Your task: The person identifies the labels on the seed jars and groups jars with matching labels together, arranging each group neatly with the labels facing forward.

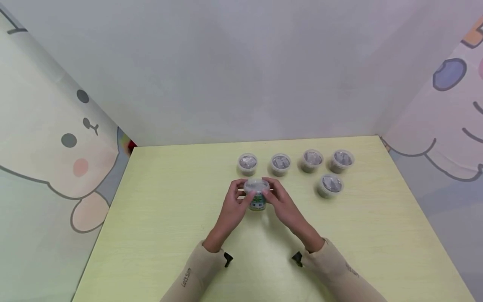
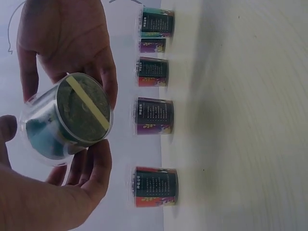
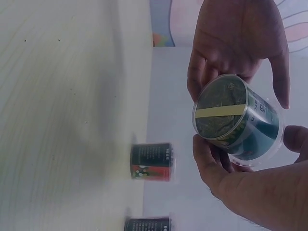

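Note:
A clear plastic cup (image 1: 258, 203) with a blue-green printed label and a translucent lid (image 1: 256, 185) is held off the table between both hands. My left hand (image 1: 235, 206) grips its left side, fingers curved around the wall and thumb at the front. On the opposite side my right hand (image 1: 285, 208) grips it in the same manner. From below, the left wrist view shows the cup's base (image 2: 77, 108) with dark material behind it and a pale yellow strip (image 2: 88, 102) across it. The cup's far side is hidden in the head view.
Several similar lidded cups stand beyond and to the right: a near-right cup (image 1: 330, 186) and a back row that includes a left cup (image 1: 247, 164) and a right cup (image 1: 341, 161). The pale yellow table (image 1: 170, 201) meets a grey-white wall (image 1: 241, 84) behind.

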The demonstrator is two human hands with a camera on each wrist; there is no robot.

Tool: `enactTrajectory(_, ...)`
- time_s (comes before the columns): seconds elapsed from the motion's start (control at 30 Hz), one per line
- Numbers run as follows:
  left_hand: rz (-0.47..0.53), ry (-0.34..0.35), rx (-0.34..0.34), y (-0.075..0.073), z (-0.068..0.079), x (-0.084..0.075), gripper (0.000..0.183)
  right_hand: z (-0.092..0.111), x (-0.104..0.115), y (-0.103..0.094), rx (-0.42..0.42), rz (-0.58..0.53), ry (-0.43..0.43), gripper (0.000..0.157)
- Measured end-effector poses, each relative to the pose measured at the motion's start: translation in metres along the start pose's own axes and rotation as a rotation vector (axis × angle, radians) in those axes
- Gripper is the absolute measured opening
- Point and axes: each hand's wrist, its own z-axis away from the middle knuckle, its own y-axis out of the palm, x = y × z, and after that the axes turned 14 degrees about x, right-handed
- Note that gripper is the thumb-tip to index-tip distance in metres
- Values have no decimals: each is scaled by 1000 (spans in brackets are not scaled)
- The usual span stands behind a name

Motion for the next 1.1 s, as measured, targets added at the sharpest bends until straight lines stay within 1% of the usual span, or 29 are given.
enactTrajectory(0.17, 27, -10, 17, -2, 0, 0, 44, 1, 0, -2, 27, -23, -2, 51)
enactTrajectory(0.3, 24, -17, 36, -3, 1, 0, 44, 1, 1, -2, 43, -35, 9, 49)
enactTrajectory(0.4, 18, -17, 25, -4, 2, 0, 44, -1, 1, -1, 52, -40, 29, 46)
enactTrajectory(0.53, 10, -21, 0, -9, 3, 1, 45, -5, 4, 0, 64, -41, 44, 47)
enactTrajectory(0.83, 7, -35, -26, -22, 6, 3, 45, -12, 30, 9, 114, -42, 40, 43)
enactTrajectory(1.1, 7, -55, -44, -34, 9, 2, 45, -24, 33, 16, 135, -21, 50, 43)
